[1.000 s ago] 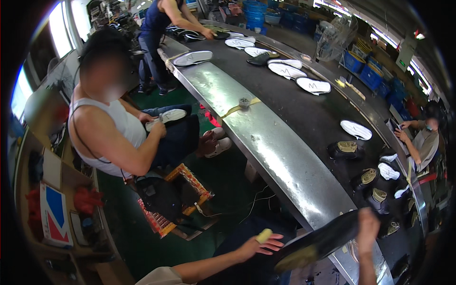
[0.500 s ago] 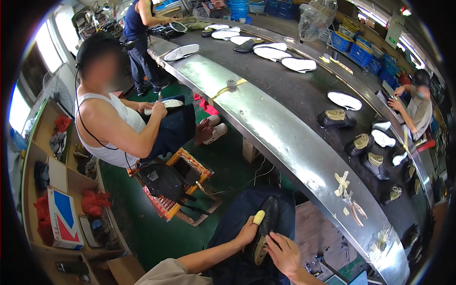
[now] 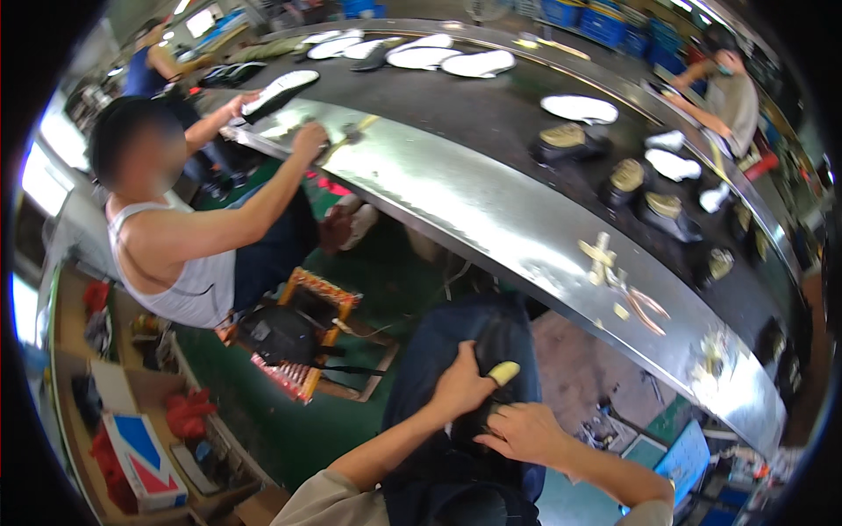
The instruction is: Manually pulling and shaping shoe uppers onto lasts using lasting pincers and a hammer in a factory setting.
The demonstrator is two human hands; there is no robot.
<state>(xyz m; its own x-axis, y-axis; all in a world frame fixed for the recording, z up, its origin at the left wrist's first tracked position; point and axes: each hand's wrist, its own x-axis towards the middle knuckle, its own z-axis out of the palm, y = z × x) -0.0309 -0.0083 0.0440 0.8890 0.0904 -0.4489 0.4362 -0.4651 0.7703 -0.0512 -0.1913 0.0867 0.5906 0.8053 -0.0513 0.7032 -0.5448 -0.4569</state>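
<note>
A black shoe (image 3: 498, 340) rests on the dark cloth over my lap, blurred by motion. My left hand (image 3: 463, 386) grips it from the left side, the thumb in a yellow finger cover (image 3: 503, 373) lying across its top. At the near end of the shoe is my right hand (image 3: 530, 433), fingers bent and pressed to its opening. Whether those fingers pinch an edge or a small piece there is hidden. On the metal bench edge ahead to the right lie pliers (image 3: 645, 307) beside a cross of yellowish tape (image 3: 600, 258).
A curved steel bench edge (image 3: 456, 188) borders a dark belt with black shoes (image 3: 671, 217) and white-soled shoes (image 3: 478, 64). A co-worker (image 3: 175, 237) sits at left, near a stool with a black bag (image 3: 279, 333). Another person (image 3: 732, 96) works across the belt.
My view has shifted. My right hand now bends more closely over the shoe's near end, and my left thumb lies across it. The co-worker at left has raised a white-soled shoe to the bench.
</note>
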